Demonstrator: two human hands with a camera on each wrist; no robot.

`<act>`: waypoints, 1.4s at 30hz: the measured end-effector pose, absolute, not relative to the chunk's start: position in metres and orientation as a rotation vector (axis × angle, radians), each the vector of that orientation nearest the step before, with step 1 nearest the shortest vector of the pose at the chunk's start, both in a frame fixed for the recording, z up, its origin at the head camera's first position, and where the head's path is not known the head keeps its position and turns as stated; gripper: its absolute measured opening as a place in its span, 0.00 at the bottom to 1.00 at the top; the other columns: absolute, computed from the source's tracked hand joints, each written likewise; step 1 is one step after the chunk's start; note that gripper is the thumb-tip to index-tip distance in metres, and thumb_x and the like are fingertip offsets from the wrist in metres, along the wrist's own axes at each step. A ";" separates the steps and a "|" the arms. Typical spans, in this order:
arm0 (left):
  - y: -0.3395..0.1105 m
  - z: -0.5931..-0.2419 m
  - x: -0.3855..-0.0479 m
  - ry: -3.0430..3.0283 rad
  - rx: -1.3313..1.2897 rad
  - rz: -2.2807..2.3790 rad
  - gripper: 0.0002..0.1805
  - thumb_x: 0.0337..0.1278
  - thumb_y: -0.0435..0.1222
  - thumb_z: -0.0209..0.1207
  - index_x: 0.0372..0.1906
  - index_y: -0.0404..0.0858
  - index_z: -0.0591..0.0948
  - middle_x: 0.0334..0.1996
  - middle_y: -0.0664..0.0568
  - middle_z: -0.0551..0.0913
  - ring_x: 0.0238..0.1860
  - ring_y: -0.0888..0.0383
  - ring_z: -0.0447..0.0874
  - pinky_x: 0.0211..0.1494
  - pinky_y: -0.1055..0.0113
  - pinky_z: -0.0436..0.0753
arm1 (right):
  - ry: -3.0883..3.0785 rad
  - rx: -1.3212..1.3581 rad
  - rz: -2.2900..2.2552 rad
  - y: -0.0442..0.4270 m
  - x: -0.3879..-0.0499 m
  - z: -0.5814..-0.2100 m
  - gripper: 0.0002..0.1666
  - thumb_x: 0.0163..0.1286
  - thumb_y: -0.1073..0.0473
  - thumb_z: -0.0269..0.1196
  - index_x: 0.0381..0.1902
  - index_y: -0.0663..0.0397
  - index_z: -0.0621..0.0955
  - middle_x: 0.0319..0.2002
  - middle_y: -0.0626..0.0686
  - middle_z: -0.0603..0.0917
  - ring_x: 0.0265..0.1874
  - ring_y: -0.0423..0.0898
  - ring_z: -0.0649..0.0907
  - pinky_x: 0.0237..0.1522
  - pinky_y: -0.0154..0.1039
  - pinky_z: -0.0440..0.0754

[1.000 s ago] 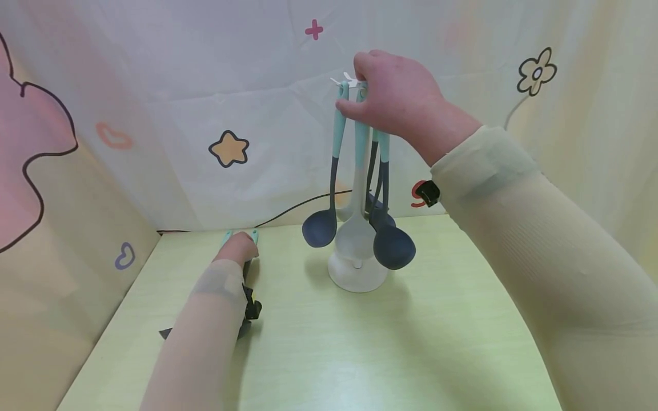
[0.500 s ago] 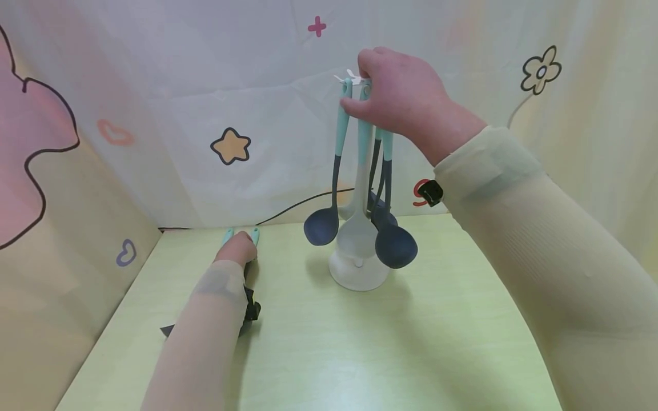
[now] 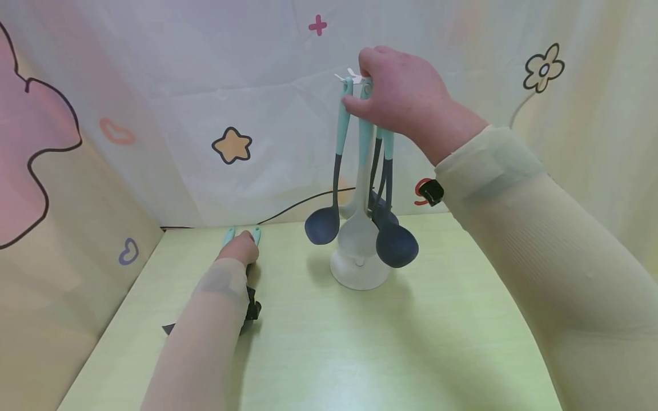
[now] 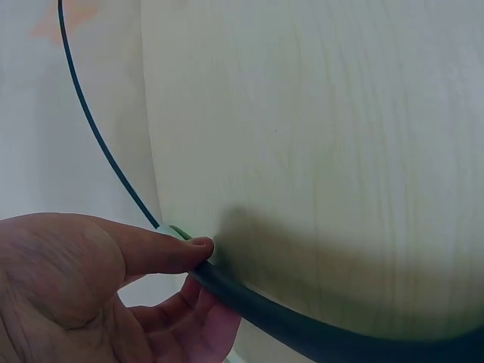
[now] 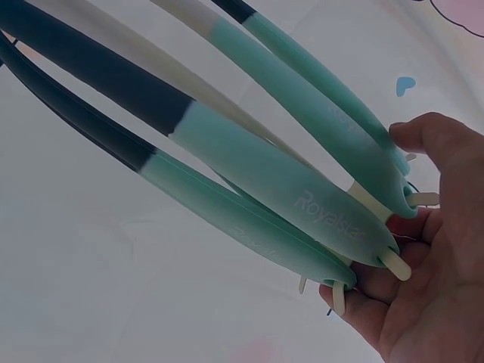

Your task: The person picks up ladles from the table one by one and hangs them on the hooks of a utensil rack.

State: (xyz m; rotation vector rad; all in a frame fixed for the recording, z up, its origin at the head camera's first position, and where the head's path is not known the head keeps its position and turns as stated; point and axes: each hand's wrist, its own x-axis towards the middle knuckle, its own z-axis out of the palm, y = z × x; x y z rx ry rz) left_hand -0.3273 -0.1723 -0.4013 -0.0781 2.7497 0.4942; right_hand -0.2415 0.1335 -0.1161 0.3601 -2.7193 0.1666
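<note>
At the back left of the table, my left hand (image 3: pixel 239 248) pinches a kitchen utensil by its dark shaft (image 4: pixel 295 325), between thumb and fingers. Two mint handle ends (image 3: pixel 257 234) poke out beyond that hand, while my forearm hides most of both utensils. My right hand (image 3: pixel 406 91) grips the top of a white utensil stand (image 3: pixel 360 279), its thumb against one mint handle (image 5: pixel 325 125). From the stand's hooks (image 5: pixel 395 263) hang a dark ladle (image 3: pixel 321 226) on the left, a larger dark ladle (image 3: pixel 397 246) on the right, a pale ladle (image 3: pixel 357 235) and other utensils behind.
The pale wooden table (image 3: pixel 329 354) runs back to a printed cloth (image 3: pixel 180 125) hanging behind and at the left. A dark pointed corner (image 3: pixel 168 329) of a utensil shows left of my left forearm.
</note>
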 end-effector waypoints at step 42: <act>-0.153 -0.383 -0.323 2.917 -0.052 0.684 0.30 0.66 0.28 0.45 0.71 0.39 0.54 0.41 0.38 0.78 0.27 0.49 0.73 0.27 0.62 0.69 | -2.708 0.361 0.181 0.139 -0.244 -0.121 0.24 0.72 0.44 0.51 0.53 0.58 0.70 0.48 0.57 0.74 0.42 0.54 0.76 0.45 0.50 0.78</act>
